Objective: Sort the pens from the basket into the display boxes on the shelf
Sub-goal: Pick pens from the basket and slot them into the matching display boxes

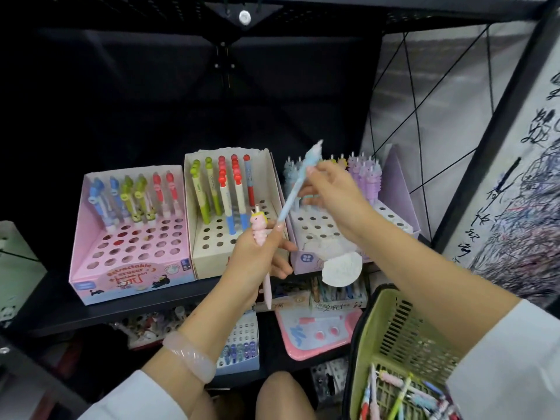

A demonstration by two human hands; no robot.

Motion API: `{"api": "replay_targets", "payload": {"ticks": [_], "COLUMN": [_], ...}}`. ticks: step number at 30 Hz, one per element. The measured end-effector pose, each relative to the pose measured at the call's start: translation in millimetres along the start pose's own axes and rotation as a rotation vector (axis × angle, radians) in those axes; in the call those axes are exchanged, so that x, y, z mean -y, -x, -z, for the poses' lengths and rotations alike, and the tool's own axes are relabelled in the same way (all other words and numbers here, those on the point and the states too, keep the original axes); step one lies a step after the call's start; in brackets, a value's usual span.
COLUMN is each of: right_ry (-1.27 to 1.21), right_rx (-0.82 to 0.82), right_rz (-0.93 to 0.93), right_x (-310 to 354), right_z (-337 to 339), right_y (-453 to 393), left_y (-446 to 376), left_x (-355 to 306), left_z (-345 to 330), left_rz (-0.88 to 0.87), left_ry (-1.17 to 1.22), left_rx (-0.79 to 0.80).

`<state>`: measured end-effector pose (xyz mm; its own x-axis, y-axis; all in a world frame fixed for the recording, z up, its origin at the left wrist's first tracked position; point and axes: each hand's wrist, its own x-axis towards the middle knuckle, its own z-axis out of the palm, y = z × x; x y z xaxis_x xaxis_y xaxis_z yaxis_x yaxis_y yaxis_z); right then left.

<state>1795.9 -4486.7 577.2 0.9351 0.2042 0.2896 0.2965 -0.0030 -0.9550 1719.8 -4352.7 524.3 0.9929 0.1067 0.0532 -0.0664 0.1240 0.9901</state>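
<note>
A pink tray [315, 334] with blue and red shapes on its face lies on the lower level, below the shelf's front edge. Left of it stands a pale blue holed box [242, 347] with blue and purple items in its front rows. Price labels [330, 304] with handwritten figures hang along the shelf's front edge. A black wire grid [424, 116] crosses the grey wall at the right. Beside it, a white sheet [521, 207] carries dense multicoloured pen scribbles.
</note>
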Motion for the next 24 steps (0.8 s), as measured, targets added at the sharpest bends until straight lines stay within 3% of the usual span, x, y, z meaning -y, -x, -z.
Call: {"api": "replay_targets", "payload": {"ticks": [3, 6, 17, 24], "right_ry": [0.081, 0.231, 0.509, 0.618], "right_rx": [-0.185, -0.21, -0.089, 0.047], "right_rz": [0.055, 0.077, 0.208, 0.096], "right_x": [-0.2, -11.2, -31.4, -34.2], "right_z": [25.4, 34.8, 21.9, 15.2], "right_y": [-15.4, -22.8, -29.9, -24.9], "left_y": [-2.9, -6.4, -0.1, 2.3], "left_x": [3.6, 4.2, -1.8, -3.2], "left_z": [-0.5, -0.8, 4.8, 6.5], "left_rz": [0.053, 0.089, 0.02, -0.006], "left_ry": [-0.065, -0.045, -0.052, -0.039], "left_rx": [-0.057, -0.091, -0.003, -0.014]}}
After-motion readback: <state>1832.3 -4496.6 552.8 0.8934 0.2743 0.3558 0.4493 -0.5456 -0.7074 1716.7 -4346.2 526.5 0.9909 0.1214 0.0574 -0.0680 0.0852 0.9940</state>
